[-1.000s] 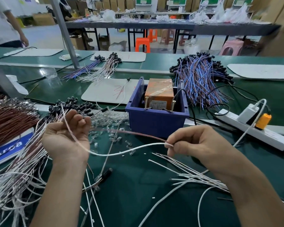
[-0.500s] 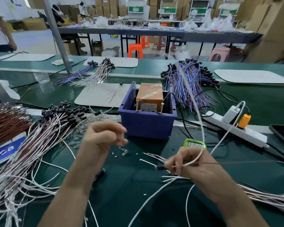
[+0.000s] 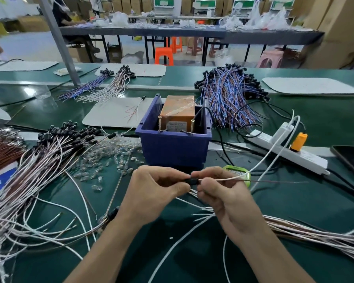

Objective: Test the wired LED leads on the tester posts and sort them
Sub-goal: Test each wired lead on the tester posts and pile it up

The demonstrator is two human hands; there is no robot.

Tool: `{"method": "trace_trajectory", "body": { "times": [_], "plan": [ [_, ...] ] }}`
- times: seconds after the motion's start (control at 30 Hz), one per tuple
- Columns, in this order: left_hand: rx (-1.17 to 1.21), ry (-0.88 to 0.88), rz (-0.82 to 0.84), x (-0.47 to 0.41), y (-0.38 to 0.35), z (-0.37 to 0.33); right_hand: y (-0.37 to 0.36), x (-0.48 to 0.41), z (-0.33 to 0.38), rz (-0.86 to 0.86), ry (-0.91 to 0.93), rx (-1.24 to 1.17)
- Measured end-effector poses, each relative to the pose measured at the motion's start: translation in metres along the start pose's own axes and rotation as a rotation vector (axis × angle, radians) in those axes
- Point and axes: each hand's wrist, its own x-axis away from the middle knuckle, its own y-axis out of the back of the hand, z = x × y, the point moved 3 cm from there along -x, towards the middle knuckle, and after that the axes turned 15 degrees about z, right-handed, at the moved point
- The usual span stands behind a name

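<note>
Hands met just in front of the blue bin (image 3: 172, 148), and between them we held one wired LED lead (image 3: 219, 179). The left hand (image 3: 155, 193) pinched its black head (image 3: 190, 181) from one side and the right hand (image 3: 223, 198) pinched it from the other, while the white and brown wires trailed off to the right above the table (image 3: 192, 262). What the fingertips were doing at the head we could not tell. To do the step well, we judged, we needed to keep the left hand steady on the head and run the right hand out toward the bare wire ends. We then had to spread the two ends and touch one to each of the brass tester posts (image 3: 159, 123), never both to one, with the head turned toward us. Half a second before, the hands had been well apart: the left hand was lifted, fingers curled, near the loose clear LEDs (image 3: 110, 157), and the right hand alone held the lead.
</note>
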Motion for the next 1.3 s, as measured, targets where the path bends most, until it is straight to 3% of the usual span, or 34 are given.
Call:
{"method": "trace_trajectory", "body": {
  "times": [0.13, 0.3, 0.47, 0.6, 0.67, 0.8, 0.93, 1.13, 1.3],
  "plan": [
    [0.009, -0.051, -0.001, 0.002, -0.002, 0.001, -0.003, 0.001, -0.001, -0.045, -0.073, 0.159],
    [0.022, -0.018, -0.042, -0.001, -0.004, 0.006, -0.003, 0.002, 0.000, -0.035, -0.057, 0.138],
    [0.227, 0.004, 0.009, -0.003, -0.005, 0.009, -0.003, 0.001, -0.002, -0.010, -0.023, 0.128],
    [0.252, 0.072, -0.006, -0.005, -0.009, 0.014, 0.000, -0.002, -0.004, -0.051, 0.005, 0.213],
    [0.158, 0.099, -0.025, -0.005, -0.013, 0.019, 0.002, -0.004, -0.005, -0.071, 0.011, 0.242],
    [-0.263, 0.067, 0.015, 0.000, -0.023, 0.021, 0.003, -0.008, -0.007, -0.064, -0.046, 0.210],
    [-0.407, -0.024, -0.026, 0.002, -0.028, 0.013, 0.002, -0.010, -0.007, 0.003, -0.111, 0.231],
    [-0.142, -0.038, 0.075, -0.003, -0.029, 0.013, 0.005, -0.007, -0.006, 0.134, -0.132, 0.117],
    [0.100, 0.001, 0.175, -0.006, -0.033, 0.016, 0.011, -0.005, -0.005, 0.170, -0.062, 0.159]
  ]
}}
